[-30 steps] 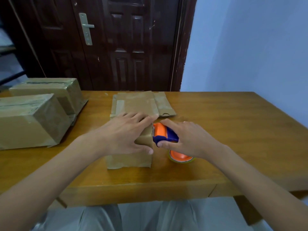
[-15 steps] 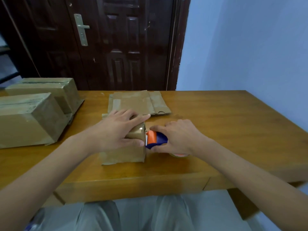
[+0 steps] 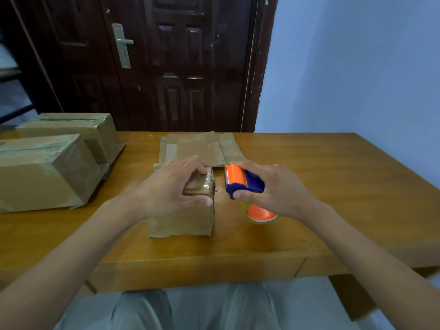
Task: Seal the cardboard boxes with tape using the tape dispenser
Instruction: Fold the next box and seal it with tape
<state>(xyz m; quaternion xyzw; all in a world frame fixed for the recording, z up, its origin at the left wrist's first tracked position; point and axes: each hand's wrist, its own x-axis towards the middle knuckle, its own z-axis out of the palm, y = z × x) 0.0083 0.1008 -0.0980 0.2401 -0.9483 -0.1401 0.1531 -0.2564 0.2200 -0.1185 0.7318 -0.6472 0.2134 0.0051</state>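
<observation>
Two hands at work over a wooden counter (image 3: 333, 177). Left hand (image 3: 166, 189) lies on top of a small cardboard box (image 3: 183, 220) at centre, fingers (image 3: 190, 163) curled over the far top edge, thumb hooked over the near right corner, gripping it. Glossy tape strip (image 3: 207, 182) visible on the box top at its right edge. Right hand (image 3: 273, 189) holds an orange-and-blue tape dispenser (image 3: 242, 182), fingers wrapped over the top, thumb pressed on the near blue side. Dispenser sits just right of the box, a narrow gap between them; cannot tell if tape still joins them. Tape roll (image 3: 260, 214) with orange hub hangs below the right hand, close above or on the counter, cannot tell which. Flattened cardboard sheets (image 3: 197, 146) lie flat just beyond the box, toward the far edge. Sealed boxes at far left: a big one (image 3: 42, 172) nearer, a second one (image 3: 78, 129) behind it, touching or nearly so. Dark wooden door (image 3: 171, 63) with a metal handle (image 3: 122, 44) behind the counter, pale blue wall (image 3: 357, 67) on the right. Grey trousers (image 3: 214, 308) at the near edge.
</observation>
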